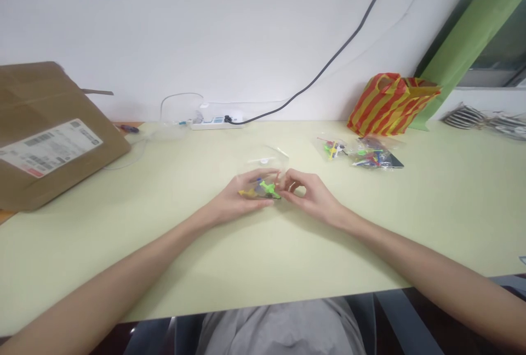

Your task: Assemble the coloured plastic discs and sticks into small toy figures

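Note:
A clear plastic bag of small coloured toy pieces, green, yellow and blue, lies on the pale green table just in front of me. My left hand grips the bag's lower left side, with its fingers across the pieces. From the other side, my right hand pinches the bag's right edge between curved fingers. Both hands hide part of the bag. Two more clear bags of similar pieces, one small and one larger, lie farther back to the right.
A brown cardboard parcel with a white label lies at the far left. A white power strip and a dark cable run along the wall. A red-and-yellow striped bag stands at the back right.

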A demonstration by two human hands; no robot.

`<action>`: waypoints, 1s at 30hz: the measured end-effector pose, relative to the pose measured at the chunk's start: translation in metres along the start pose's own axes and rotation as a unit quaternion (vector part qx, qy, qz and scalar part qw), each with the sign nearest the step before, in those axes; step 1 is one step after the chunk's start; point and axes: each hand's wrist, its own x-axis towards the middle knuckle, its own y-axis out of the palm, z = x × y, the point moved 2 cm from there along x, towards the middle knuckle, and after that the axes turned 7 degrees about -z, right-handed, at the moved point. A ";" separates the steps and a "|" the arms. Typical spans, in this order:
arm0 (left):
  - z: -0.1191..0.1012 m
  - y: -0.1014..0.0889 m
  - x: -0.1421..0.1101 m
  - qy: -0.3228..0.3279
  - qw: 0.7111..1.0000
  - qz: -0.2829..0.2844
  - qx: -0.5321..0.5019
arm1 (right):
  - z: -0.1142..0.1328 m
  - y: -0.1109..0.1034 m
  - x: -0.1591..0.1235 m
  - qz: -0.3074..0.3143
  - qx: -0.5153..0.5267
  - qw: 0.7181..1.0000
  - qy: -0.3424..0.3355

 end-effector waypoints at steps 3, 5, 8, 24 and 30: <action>0.001 0.000 0.000 -0.015 1.000 -0.010 0.005 | -0.003 -0.001 -0.001 -0.010 -0.021 1.000 -0.014; 0.003 -0.001 0.000 -0.023 0.999 -0.045 0.004 | -0.012 -0.002 0.001 -0.015 -0.057 0.998 -0.028; 0.009 -0.003 0.002 -0.031 0.994 -0.100 -0.016 | -0.032 -0.005 0.006 -0.012 -0.159 0.986 -0.042; 0.007 0.000 0.002 -0.088 0.989 -0.105 -0.062 | -0.074 0.007 0.074 -0.004 -0.367 0.930 -0.005; 0.003 0.000 0.000 -0.092 0.989 -0.082 -0.086 | -0.070 -0.005 0.078 -0.059 -0.300 0.952 0.008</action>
